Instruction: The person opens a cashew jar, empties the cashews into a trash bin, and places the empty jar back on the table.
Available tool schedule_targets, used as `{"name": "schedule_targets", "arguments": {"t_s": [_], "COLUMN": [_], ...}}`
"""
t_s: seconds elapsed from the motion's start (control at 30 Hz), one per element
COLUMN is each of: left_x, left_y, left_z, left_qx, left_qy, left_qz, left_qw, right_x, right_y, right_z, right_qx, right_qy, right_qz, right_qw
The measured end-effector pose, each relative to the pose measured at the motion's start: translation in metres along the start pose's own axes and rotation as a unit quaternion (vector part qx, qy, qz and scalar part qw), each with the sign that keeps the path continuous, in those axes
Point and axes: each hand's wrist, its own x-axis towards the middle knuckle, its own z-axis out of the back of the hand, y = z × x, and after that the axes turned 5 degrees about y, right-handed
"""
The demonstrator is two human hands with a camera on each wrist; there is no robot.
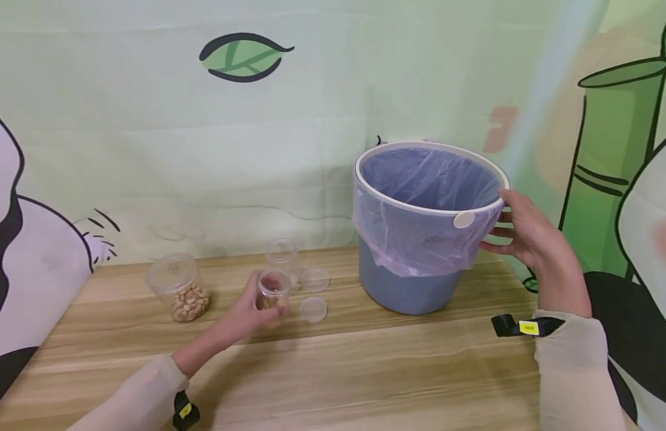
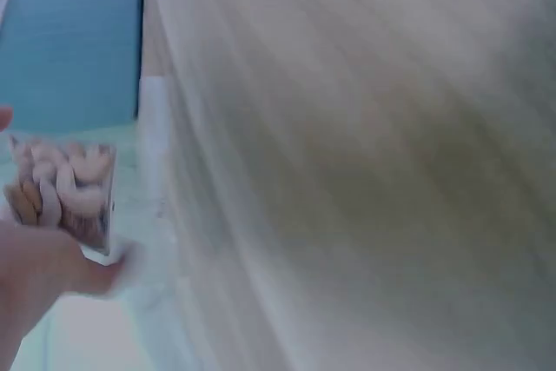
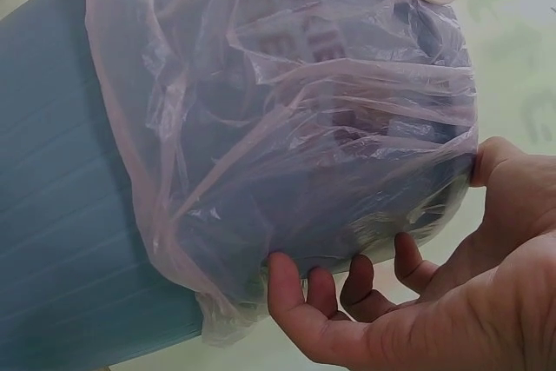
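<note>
My left hand (image 1: 249, 314) grips a small clear jar (image 1: 274, 284) with its mouth facing up. Pale nuts (image 2: 62, 182) show through the jar's side in the left wrist view, close by the thumb. On the right, a blue trash bin (image 1: 405, 293) stands with a thin pinkish bag (image 1: 413, 242) folded over its white rim. My right hand (image 1: 534, 233) holds the bin at its right side, thumb at the rim. In the right wrist view its curled fingers (image 3: 291, 288) press against the bag-covered outer wall.
A larger lidded jar (image 1: 178, 287) of nuts stands at the left. Behind the held jar is another clear jar (image 1: 281, 251). Two round clear lids (image 1: 313, 309) lie between the jars and the bin on the wooden table (image 1: 365, 377). A printed cloth (image 1: 289, 155) hangs behind.
</note>
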Motion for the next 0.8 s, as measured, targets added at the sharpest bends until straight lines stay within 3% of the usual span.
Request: {"name": "schedule_targets", "arguments": {"t_s": [0.13, 0.3, 0.47, 0.6, 0.8], "left_x": [0.002, 0.008, 0.017, 0.028, 0.047], "left_y": [-0.015, -0.033, -0.053, -0.071, -0.099], "left_z": [0.005, 0.015, 0.023, 0.029, 0.037], "left_qx": [0.038, 0.088, 0.099, 0.114, 0.177], "left_qy": [-0.021, -0.026, -0.032, -0.053, -0.082], "left_qz": [-0.017, -0.009, 0.014, 0.006, -0.020], "left_qw": [0.9989, 0.9958, 0.9944, 0.9921, 0.9807], "right_x": [-0.001, 0.000, 0.001, 0.001, 0.001], "right_y": [-0.001, 0.000, 0.000, 0.000, 0.000], "right_z": [0.001, 0.000, 0.000, 0.001, 0.002], "right_qx": [0.002, 0.005, 0.005, 0.003, 0.003], "right_qy": [-0.001, 0.000, 0.000, 0.000, 0.000], "right_qz": [0.000, -0.001, -0.003, -0.005, -0.005], "right_qw": [1.000, 1.000, 1.000, 1.000, 1.000]}}
